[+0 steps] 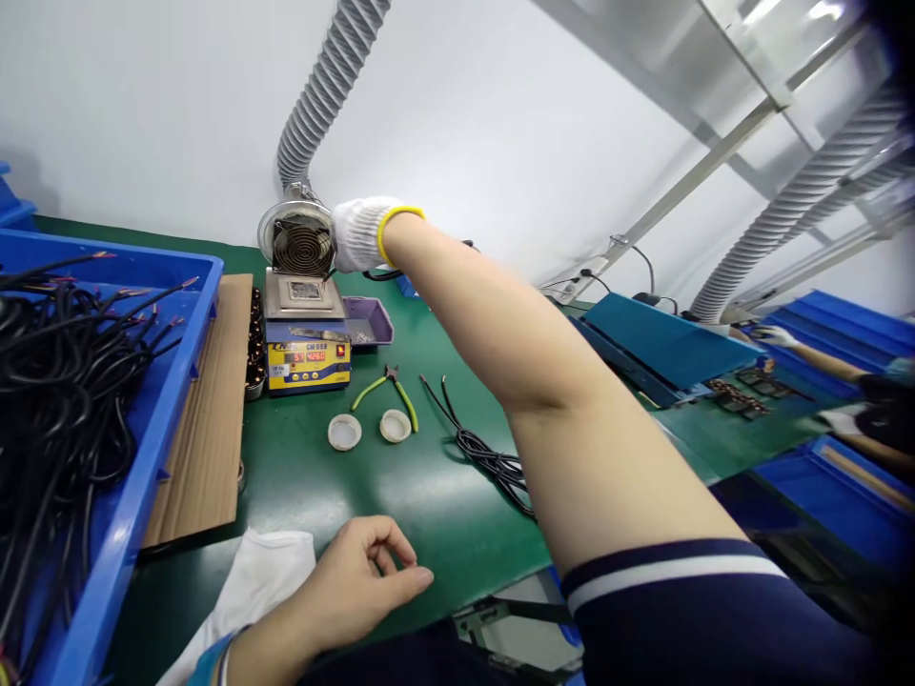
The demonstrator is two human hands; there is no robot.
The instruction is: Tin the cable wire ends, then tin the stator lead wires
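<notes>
My right hand, in a white knitted glove with a yellow cuff, reaches forward beside the solder pot. It is closed on a black cable; one end points toward the pot's top and the rest trails behind the glove. My fingertips there are hidden. Bare and empty, my left hand hovers low over the near table edge, fingers loosely curled and thumb apart. A white glove lies beside that wrist. The pot's yellow front has a lit red display. Ahead lie green-handled cutters and two small round dishes.
A blue crate of black cables stands left, beside cardboard. A coiled black cable lies right of the cutters. Behind the pot are a purple tray and exhaust duct. A co-worker's gloved hand appears far right.
</notes>
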